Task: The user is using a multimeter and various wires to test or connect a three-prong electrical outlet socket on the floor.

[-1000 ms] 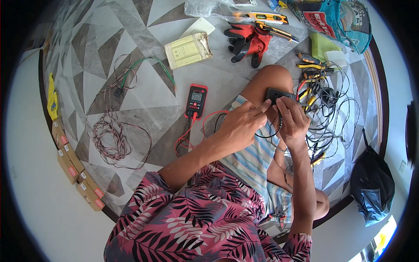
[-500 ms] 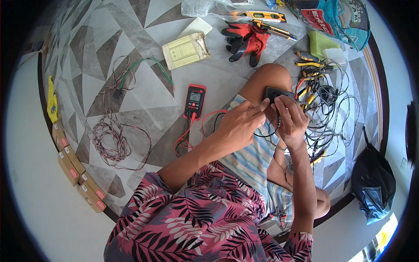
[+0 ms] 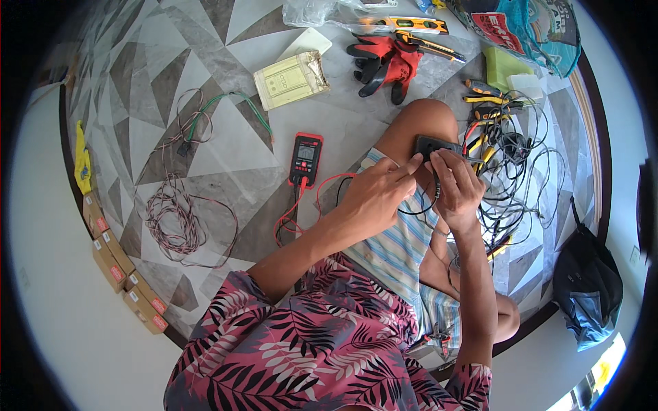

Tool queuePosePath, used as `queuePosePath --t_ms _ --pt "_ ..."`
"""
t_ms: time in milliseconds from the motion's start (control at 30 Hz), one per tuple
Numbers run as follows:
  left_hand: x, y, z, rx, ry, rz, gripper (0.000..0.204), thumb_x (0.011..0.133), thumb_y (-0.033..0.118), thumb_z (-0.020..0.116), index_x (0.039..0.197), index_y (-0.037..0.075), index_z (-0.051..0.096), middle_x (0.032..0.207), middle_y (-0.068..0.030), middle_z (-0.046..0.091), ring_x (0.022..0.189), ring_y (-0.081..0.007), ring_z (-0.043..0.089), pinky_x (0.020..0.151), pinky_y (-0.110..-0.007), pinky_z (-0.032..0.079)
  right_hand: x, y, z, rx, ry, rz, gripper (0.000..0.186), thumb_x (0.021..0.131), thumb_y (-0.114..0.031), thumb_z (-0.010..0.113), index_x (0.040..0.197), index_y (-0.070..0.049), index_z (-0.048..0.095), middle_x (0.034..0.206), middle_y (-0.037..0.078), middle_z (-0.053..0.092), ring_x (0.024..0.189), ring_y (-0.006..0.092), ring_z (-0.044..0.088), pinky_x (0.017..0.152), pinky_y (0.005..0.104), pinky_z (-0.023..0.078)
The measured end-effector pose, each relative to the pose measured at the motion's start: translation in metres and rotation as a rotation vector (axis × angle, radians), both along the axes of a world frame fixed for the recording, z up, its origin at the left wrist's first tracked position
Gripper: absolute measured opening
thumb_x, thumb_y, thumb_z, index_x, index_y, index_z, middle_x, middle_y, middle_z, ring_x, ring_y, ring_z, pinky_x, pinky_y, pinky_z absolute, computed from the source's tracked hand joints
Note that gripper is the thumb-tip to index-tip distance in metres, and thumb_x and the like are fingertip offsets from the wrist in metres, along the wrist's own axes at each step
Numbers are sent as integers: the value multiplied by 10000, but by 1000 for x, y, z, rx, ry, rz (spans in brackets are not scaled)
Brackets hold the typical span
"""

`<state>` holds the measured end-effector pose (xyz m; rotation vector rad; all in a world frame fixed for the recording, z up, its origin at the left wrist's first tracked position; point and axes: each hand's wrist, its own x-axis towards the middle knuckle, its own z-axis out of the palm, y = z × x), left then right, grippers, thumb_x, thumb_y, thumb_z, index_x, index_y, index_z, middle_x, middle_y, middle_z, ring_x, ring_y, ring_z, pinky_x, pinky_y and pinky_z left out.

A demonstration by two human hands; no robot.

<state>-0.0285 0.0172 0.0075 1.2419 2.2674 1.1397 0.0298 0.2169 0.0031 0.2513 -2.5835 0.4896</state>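
Note:
A small dark rectangular device [image 3: 430,145] rests by my raised knee, with a thin black cable hanging beneath it. My right hand [image 3: 457,183] is closed on it, fingertips pinched at its lower side. My left hand [image 3: 384,192] reaches in from the left, index fingertip touching the device, other fingers curled; what they hold is hidden. To the left, a red-and-black multimeter [image 3: 306,157] lies on the floor with red and black leads attached. Right of the knee are tangled black cables [image 3: 524,175] among yellow-handled tools [image 3: 488,99].
Coiled wire [image 3: 171,226] and cardboard boxes [image 3: 110,264] lie left. Red-black gloves [image 3: 401,68], a yellowish pack [image 3: 291,81], a spirit level [image 3: 411,25], a green block [image 3: 504,67] and a teal bag [image 3: 552,38] lie ahead. A black bag [image 3: 586,284] sits right.
My hands keep almost the same grip and place on the device. Floor objects have shifted slightly in the picture as the view moved.

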Motion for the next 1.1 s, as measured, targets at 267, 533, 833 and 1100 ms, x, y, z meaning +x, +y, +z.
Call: queuePosePath --t_ms 267,533,833,1100 --pt "0 1 0 -4 5 8 153 795 -34 663 877 24 547 1491 -170 545 993 -340 621 876 -440 518 1 0 -2 -3 -4 -6 354 735 5 776 1081 -47 721 1029 83 711 891 258 732 643 347 587" --pt "0 0 -1 0 9 8 146 799 -31 658 862 25 539 1492 -168 548 981 -331 623 867 -431 518 1 0 -1 -19 -7 -3 365 727 9 775 1085 -38 721 1023 89 713 891 265 732 650 346 589" --pt "-1 0 1 -17 -2 -4 141 802 -32 650 852 23 529 1487 -174 554 980 -330 621 867 -431 517 1 0 -2 -32 -7 -8 351 730 7 781 1075 -33 723 1020 90 713 882 264 732 652 348 588" --pt "-1 0 1 -13 1 -3 157 786 -47 647 851 26 524 1491 -174 550 976 -333 616 865 -433 516 1 0 -3 -31 -5 -13 342 740 4 781 1075 -36 724 1019 89 712 878 263 733 660 348 590"
